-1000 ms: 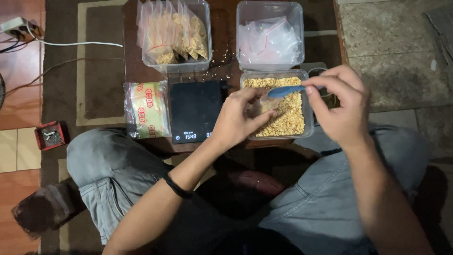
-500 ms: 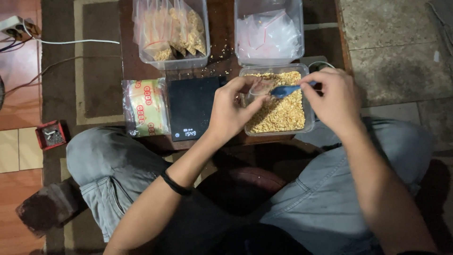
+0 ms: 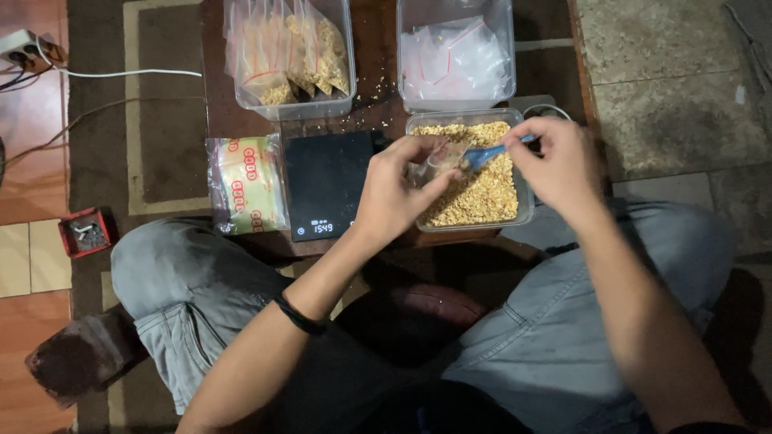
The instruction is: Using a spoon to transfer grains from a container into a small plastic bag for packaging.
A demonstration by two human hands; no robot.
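Note:
My left hand [image 3: 398, 193] holds a small clear plastic bag [image 3: 438, 161] open over a clear tub of yellow-brown grains [image 3: 482, 197]. My right hand [image 3: 559, 169] grips a blue spoon [image 3: 486, 153] by the handle, with its bowl at the bag's mouth. Just left of the tub lies a black digital scale [image 3: 326, 185] with a lit display at its near edge.
At the back of the low dark table [image 3: 374, 64] stand a tub of filled bags [image 3: 289, 56] and a tub of empty clear bags [image 3: 454, 56]. A printed packet [image 3: 245, 185] lies left of the scale. A small red box [image 3: 83, 233] and a power strip [image 3: 28, 48] are on the floor at the left.
My right hand has brought the blue spoon leftward from above the grains to the mouth of the bag. My left hand has lifted the bag slightly over the tub.

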